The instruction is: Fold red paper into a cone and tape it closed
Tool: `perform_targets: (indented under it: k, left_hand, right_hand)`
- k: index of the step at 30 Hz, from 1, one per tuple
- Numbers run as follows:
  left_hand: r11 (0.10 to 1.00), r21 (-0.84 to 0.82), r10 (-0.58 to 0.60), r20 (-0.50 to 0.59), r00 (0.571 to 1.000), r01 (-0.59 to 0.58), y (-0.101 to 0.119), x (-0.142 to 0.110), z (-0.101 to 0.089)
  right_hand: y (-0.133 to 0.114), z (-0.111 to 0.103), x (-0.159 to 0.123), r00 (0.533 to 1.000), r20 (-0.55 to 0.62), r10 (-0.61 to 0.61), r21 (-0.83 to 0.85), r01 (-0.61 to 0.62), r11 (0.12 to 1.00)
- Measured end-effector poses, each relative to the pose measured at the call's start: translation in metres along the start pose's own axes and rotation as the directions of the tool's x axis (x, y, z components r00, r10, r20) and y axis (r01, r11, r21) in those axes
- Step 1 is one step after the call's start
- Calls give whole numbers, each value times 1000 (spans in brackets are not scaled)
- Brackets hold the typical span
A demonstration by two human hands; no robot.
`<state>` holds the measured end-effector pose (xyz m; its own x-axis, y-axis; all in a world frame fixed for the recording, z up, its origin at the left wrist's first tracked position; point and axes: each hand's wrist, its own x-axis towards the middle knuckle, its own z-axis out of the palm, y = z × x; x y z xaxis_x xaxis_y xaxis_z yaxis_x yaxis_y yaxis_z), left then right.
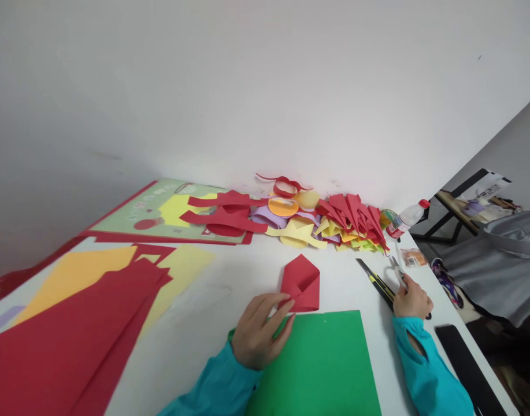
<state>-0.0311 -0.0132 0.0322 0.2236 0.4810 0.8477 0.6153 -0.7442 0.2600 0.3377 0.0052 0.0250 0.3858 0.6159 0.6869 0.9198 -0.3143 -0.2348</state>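
My left hand [259,330] lies on the white table [212,323] with fingers stretched out, its fingertips touching the lower left corner of a folded red paper piece [303,283]. A green paper sheet [321,370] lies just below that piece, partly under my left wrist. My right hand [411,299] is curled at the right side of the table, closed on the handles of a pair of scissors [397,271] whose blades point away from me. A black and yellow utility knife [376,283] lies just left of that hand.
Red and yellow sheets [82,323] cover the table's left side. A heap of cut paper scraps [317,222] lies along the wall, beside a glue bottle [407,218]. A green craft board [160,211] sits at back left. A black phone [468,367] rests near the right edge.
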Motion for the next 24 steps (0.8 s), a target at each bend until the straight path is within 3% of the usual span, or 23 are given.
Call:
perform_targets:
  k: [1,4,6,8,10,12,14,16,18,21,24]
  left_hand:
    - [1000,-14,-15,-12,1000,15,0,-1,0]
    - [994,-67,-92,-91,992,86,3,0,-4]
    - [980,-129,-169,-152,974,150,9,8,-10]
    - [943,-249,-265,-172,949,219,18,23,-18]
    - [853,-425,-372,-86,924,303,29,44,-25]
    - [674,-590,-469,123,874,445,38,67,-28]
    - [359,-719,-610,301,733,594,42,88,-27]
    - [-14,-803,-677,446,586,596,42,103,-24]
    - [-249,-818,-701,521,487,518,39,113,-22]
    - [-394,-799,-703,581,410,455,36,119,-24]
    - [-469,-757,-663,643,385,456,36,119,-27]
  right_hand:
    - [-9,-7,0,1000,-16,-1,24,2,1000]
    - [-50,-36,-4,994,-69,81,436,-43,899]
    - [-84,-57,-9,981,82,177,643,-188,742]
    - [-117,-75,-13,946,275,174,787,-325,525]
    - [-145,-89,-15,924,356,138,847,-381,371]
    - [-168,-97,-15,925,379,25,889,-372,267]
    - [-185,-99,-15,937,335,-99,930,-312,194]
    - [-196,-98,-15,943,262,-204,959,-230,166]
    - [-202,-97,-14,937,175,-304,976,-123,182]
    - [-208,-96,-14,886,8,-463,967,111,230]
    - [-213,-96,-15,811,-130,-571,909,328,259]
